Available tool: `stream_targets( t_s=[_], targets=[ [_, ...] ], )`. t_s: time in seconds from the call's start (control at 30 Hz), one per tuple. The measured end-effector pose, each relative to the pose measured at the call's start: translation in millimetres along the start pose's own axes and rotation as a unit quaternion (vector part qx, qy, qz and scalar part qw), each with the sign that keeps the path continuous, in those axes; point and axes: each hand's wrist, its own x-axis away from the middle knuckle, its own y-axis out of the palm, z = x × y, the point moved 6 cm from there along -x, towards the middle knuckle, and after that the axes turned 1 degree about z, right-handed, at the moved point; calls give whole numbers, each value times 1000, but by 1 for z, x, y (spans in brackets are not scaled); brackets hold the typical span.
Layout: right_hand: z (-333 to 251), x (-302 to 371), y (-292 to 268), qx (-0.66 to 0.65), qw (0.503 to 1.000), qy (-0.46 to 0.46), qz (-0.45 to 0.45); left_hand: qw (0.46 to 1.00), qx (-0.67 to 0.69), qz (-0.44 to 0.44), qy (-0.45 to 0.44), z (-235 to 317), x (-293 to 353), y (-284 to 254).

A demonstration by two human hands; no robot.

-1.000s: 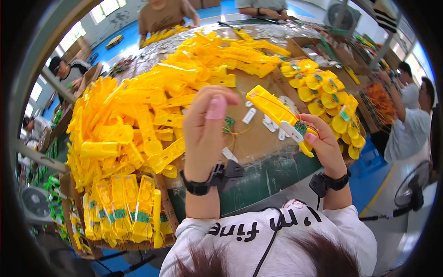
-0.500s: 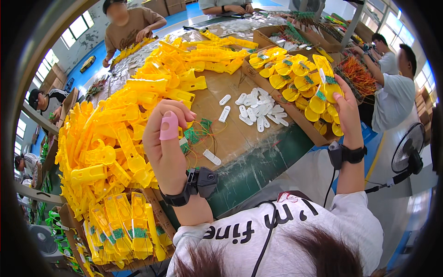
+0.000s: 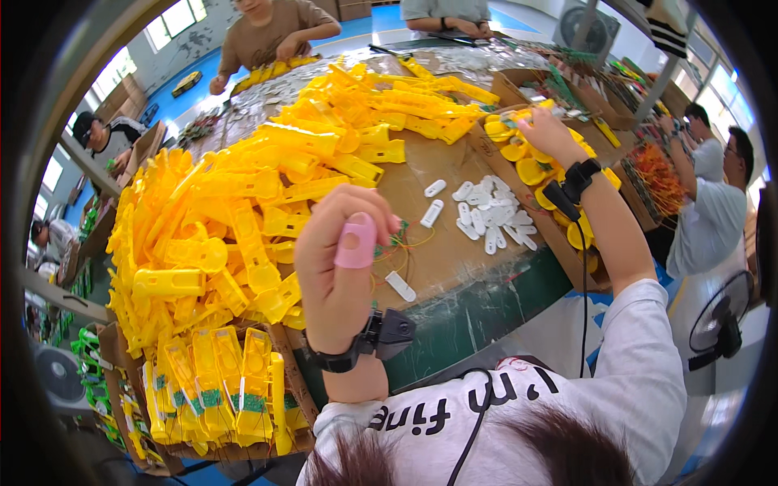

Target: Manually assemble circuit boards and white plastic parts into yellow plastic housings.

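Observation:
My left hand is raised over the front of the table with its fingers curled; a pink finger cover sits on one digit. Whatever lies inside those fingers is hidden. Just beyond it, green circuit boards with thin wires show partly. My right hand reaches over the cardboard box at the right, fingers bent down at its far end among yellow plastic housings with round ends. From here I cannot make out what those fingertips grip. White oval plastic pieces lie between my hands, and one white piece lies nearer.
A large heap of yellow housings covers the table's left side. At the lower left, a box holds yellow housings fitted with green boards. Orange wires lie at the right, near a standing fan. Several people work around.
My right hand has moved from the near right side of the box to its far end. My left hand keeps its curled shape. The whole view has shifted, with the table lower and further right.

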Motion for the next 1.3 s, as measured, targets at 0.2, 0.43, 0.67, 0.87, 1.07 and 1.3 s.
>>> stream_targets(
  t_s=[0.2, 0.43, 0.67, 0.87, 1.07, 1.3],
  targets=[
    [-15, -4, 19, 189, 957, 64, -211, 1000, -11, -21, 8, 9, 3, -9],
    [-60, -3, -6, 110, 990, -84, 37, 999, 17, -41, 28, 13, 2, -7],
    [-203, 45, 46, -217, 915, -261, -216, 987, 9, -152, 59, 30, 7, 1],
    [-265, 45, 111, -343, 895, -272, -86, 977, 19, -180, 113, 53, 16, -4],
    [-293, 24, 161, -596, 748, 2, -292, 972, 71, -190, 122, 57, 18, -12],
    [-318, 25, 170, -656, 666, 60, -349, 973, 69, -185, 121, 56, 16, -8]
  ],
)
